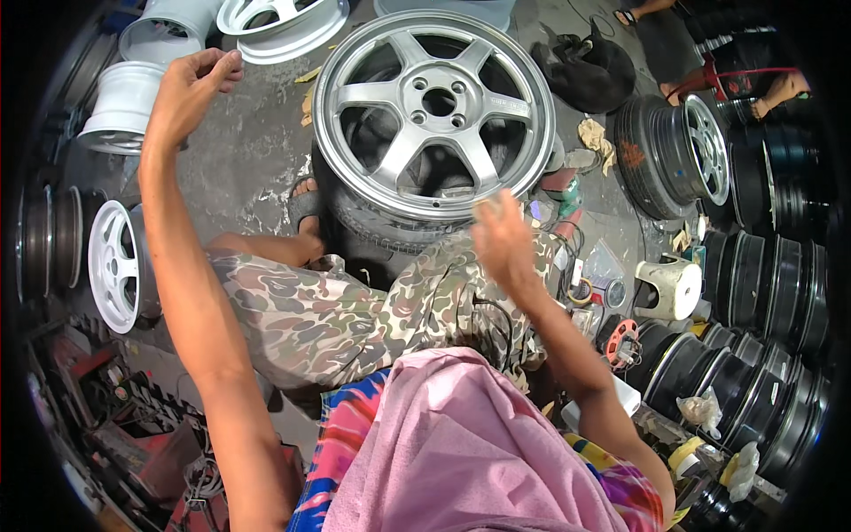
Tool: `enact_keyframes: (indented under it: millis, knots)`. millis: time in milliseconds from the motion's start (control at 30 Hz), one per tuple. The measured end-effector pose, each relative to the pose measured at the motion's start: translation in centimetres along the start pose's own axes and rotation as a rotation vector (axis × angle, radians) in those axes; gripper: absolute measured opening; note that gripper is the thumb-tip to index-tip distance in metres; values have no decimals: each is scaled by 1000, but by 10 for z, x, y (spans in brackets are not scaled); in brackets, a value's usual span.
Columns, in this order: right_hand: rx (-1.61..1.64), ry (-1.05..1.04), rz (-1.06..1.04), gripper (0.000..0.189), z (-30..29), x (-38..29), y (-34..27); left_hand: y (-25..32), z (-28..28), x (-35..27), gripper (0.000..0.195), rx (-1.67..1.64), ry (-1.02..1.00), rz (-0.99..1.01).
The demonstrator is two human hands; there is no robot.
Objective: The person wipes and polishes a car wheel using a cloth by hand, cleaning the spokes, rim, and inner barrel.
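In front of me a silver six-spoke alloy wheel rim [415, 149] lies face up on a black tyre [392, 233]. It has a round centre bore and bolt holes around it, and one spoke bears raised lettering. My right hand [505, 246], blurred, is at the rim's near edge. A small tan piece [488, 205] shows at its fingertips; blur hides what it is, possibly folded abrasive paper. Away from the rim, my left hand [199, 80] is raised at the upper left with its fingers loosely curled. Nothing shows in it.
White wheel rims [123, 110] stand at the left and far side. A black dog [588, 66] lies beyond the rim. To the right are a tyre with a rim [665, 156], a white stool [668, 286], a cable reel [621, 342] and stacked dark rims [738, 272]. Another person's legs show far right.
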State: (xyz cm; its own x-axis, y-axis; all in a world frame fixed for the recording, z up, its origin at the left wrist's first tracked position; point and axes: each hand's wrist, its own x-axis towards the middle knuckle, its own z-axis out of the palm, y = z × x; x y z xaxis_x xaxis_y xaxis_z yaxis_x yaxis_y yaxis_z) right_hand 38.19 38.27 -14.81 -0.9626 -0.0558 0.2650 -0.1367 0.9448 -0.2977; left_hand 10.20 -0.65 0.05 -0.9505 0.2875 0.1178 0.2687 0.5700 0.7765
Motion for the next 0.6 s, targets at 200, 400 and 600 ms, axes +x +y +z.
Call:
enact_keyframes:
  millis: [200, 400, 600]
  knots:
    - [535, -395, 37, 36, 1, 46, -61, 10, 3, 0, 37, 33, -87, -33]
    - [537, 281, 273, 23, -74, 75, 67, 7, 3, -3, 37, 71, -76, -12]
    - [84, 40, 31, 24, -32, 18, 125, 10, 18, 3, 37, 71, -84, 30]
